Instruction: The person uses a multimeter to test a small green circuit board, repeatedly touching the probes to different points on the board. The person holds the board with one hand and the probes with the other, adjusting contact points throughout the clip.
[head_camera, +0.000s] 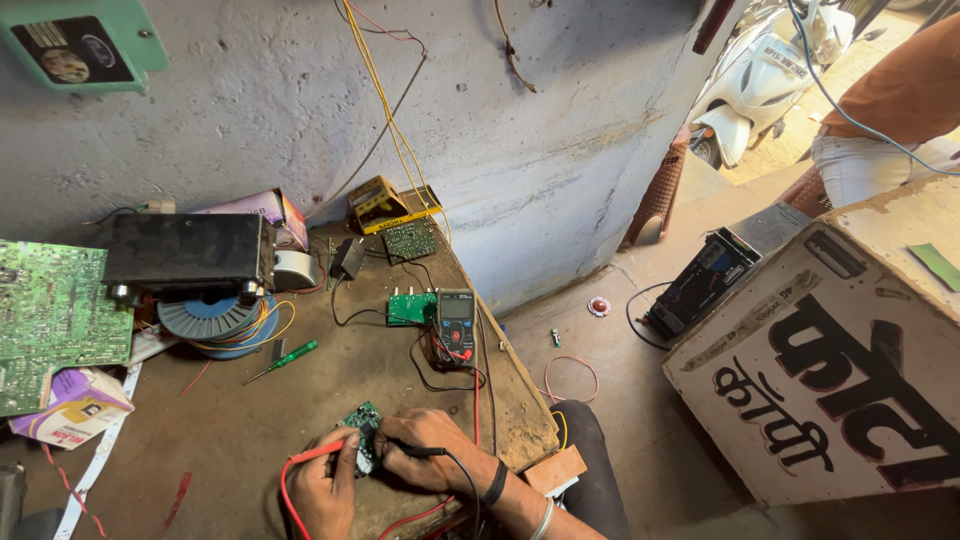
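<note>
Hands (330, 490) cover most of the small board (362, 418); probe tips unseen. A bystander (890, 110) and scooter (765, 70) are cropped at the frame's edge.

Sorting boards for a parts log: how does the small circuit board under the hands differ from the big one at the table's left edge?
The small circuit board is palm-sized and probed by both hands; the large circuit board is far bigger, lying untouched and partly cut off by the frame. Both are green.

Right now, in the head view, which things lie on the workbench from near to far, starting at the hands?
Small green board between left hand and right hand → green screwdriver → multimeter → yellow box.
</note>
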